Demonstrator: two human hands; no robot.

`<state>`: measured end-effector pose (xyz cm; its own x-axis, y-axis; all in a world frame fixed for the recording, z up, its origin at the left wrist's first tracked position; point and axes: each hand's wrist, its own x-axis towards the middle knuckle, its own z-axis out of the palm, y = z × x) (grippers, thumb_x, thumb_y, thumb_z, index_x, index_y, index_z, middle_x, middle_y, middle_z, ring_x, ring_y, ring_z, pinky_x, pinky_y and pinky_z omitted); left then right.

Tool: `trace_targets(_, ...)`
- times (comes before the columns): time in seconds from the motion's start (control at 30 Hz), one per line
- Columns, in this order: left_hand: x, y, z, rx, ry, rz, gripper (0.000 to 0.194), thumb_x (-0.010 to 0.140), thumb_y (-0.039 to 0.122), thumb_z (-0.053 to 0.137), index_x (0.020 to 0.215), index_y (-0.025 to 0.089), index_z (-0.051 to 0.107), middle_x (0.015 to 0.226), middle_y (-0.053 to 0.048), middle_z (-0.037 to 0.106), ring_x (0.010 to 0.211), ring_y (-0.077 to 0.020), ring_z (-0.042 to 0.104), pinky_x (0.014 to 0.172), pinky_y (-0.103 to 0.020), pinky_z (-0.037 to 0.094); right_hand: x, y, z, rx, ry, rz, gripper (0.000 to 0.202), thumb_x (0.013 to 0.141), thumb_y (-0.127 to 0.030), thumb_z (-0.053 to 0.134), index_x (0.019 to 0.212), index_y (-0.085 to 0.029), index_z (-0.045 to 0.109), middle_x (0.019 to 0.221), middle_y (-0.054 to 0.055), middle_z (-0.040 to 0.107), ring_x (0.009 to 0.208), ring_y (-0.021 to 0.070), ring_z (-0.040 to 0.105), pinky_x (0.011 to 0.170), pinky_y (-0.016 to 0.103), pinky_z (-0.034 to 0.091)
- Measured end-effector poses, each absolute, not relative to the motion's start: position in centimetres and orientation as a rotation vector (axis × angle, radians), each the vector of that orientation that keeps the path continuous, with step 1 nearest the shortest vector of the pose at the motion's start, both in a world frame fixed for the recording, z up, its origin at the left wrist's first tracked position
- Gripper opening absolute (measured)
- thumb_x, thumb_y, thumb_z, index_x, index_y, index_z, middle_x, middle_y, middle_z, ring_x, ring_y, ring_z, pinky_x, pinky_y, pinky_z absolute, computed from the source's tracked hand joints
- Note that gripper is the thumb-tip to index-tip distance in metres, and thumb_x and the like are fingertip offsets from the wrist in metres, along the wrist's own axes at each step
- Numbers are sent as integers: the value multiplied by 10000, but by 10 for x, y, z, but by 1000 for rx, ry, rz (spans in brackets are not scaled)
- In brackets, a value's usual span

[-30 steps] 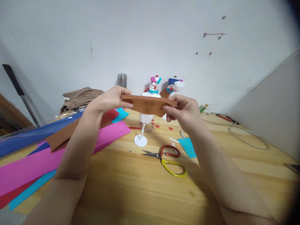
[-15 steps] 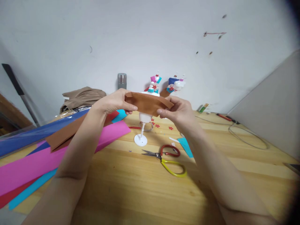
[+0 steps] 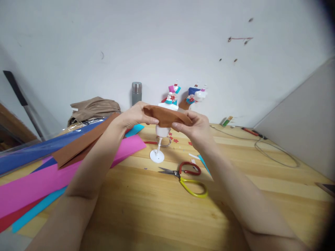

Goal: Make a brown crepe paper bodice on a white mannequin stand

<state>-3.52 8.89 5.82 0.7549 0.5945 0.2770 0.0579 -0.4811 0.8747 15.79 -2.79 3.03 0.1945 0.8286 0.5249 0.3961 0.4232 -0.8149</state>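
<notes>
A strip of brown paper [image 3: 166,116] stretches between my two hands, in front of a small white figure [image 3: 162,131] on a stand with a round white base [image 3: 157,156]. My left hand [image 3: 140,115] pinches the strip's left end, thumb in front. The right end is gripped by my right hand [image 3: 195,124], its thumb pressed on the lower edge. The strip hides the figure's middle; its white top and teal band show above. Scissors [image 3: 176,173] with one red and one yellow handle lie open on the table below.
Pink [image 3: 39,184], brown, blue and teal sheets lie at the left. Behind them are a brown cloth [image 3: 95,108] and a grey flask [image 3: 136,93]. Decorated figures [image 3: 193,94] stand by the wall. A cable [image 3: 274,159] and small red cutouts [image 3: 176,141] lie on the table [image 3: 146,209].
My hands have moved slightly closer together, and the brown strip between them has curved and tilted, its ends bending inward. My right forearm now covers more of the teal scrap.
</notes>
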Motion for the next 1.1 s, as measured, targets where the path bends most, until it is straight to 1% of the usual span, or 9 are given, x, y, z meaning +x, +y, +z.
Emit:
trace_targets(0.1,-33,89,56,1876,394,745,303,604,176,852,875,105,738,776,-27,733,762,-163,676,766,-281,556,157,-25,27,-1162,-1398,414,200,658,-350,759,731,-212,634,657,-26,550,629,145,472,594,295,355)
trace_targets(0.2,-30,89,52,1836,331,799,241,609,147,836,819,113,723,758,-9,729,762,-156,664,791,-283,550,156,-20,22,-1142,-1362,430,202,646,-346,757,702,-213,615,637,-31,537,617,143,470,598,301,361)
trace_targets(0.27,-28,90,48,1818,306,811,238,625,156,833,832,112,725,772,-11,735,787,-164,668,814,-296,544,155,-18,19,-1131,-1331,443,204,631,-330,757,679,-210,600,624,-35,537,610,139,471,602,302,367)
trace_targets(0.4,-26,90,43,1763,291,804,316,613,159,853,907,108,748,848,-35,765,854,-193,702,851,-321,551,153,-17,19,-1135,-1291,448,191,616,-299,757,699,-199,617,642,-28,571,630,142,492,610,303,374)
trace_targets(0.53,-24,88,44,1734,280,821,335,595,157,866,914,125,768,875,-36,781,860,-188,722,862,-313,568,151,-17,20,-1150,-1307,414,197,614,-284,759,675,-201,591,626,-39,551,613,131,467,591,292,348)
trace_targets(0.7,-23,91,44,1785,253,759,361,591,184,875,932,129,769,889,-53,783,874,-209,727,852,-323,571,151,-16,18,-1178,-1342,319,187,640,-229,738,638,-206,553,605,-47,528,609,128,466,593,294,357)
trace_targets(0.87,-22,92,42,1813,264,781,406,604,232,891,960,94,756,874,-75,765,902,-242,713,881,-363,552,153,-16,16,-1175,-1364,247,193,661,-223,731,629,-207,541,594,-44,540,592,129,478,578,293,357)
trace_targets(1.0,-21,89,41,1805,297,803,384,590,216,883,936,104,759,878,-72,766,906,-237,710,897,-370,546,151,-18,19,-1198,-1361,220,157,656,-219,716,637,-203,561,595,-47,528,587,121,449,574,287,344)
trace_targets(1.1,-19,91,40,1813,281,811,369,569,219,879,907,125,765,863,-50,774,906,-230,713,890,-354,549,151,-18,21,-1218,-1357,247,178,651,-231,724,623,-203,550,589,-48,513,586,120,444,572,286,346)
